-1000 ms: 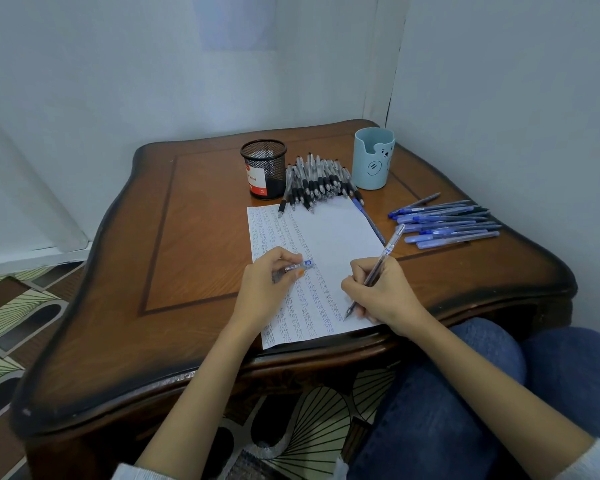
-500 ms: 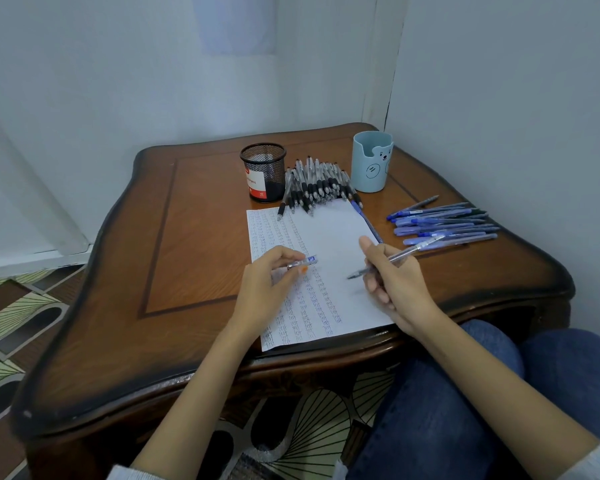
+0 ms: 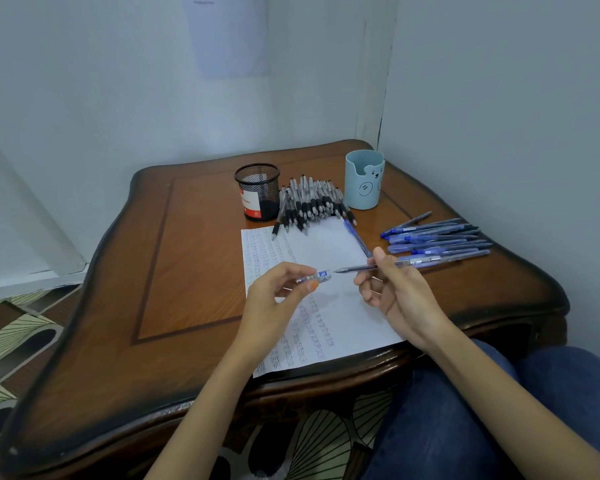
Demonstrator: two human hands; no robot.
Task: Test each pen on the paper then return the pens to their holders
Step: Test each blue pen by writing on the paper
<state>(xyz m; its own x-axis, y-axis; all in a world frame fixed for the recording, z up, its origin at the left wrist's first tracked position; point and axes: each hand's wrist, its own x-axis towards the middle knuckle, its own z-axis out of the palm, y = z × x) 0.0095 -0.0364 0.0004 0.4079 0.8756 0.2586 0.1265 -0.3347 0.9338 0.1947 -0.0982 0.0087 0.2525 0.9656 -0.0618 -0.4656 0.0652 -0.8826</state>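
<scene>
A white sheet of paper (image 3: 326,251) with rows of blue scribbles lies on the wooden table (image 3: 187,265). My left hand (image 3: 274,299) pinches a clear blue pen cap (image 3: 316,277) above the paper. My right hand (image 3: 395,292) holds an uncapped blue pen (image 3: 361,268) level, its tip pointing left at the cap's mouth, a small gap between them. A pile of black pens (image 3: 312,202) lies between a black mesh holder (image 3: 257,192) and a light blue bear holder (image 3: 364,180). Several blue pens (image 3: 437,239) lie at the right.
One blue pen (image 3: 355,235) lies along the paper's right edge. White walls close in behind and to the right of the table. My knees in blue jeans (image 3: 482,410) are under the table's front right edge. Patterned floor shows at the left.
My right hand lifted the pen off the paper and turned it level, tip toward the cap in my left hand. The left hand rose slightly. The view tilted upward.
</scene>
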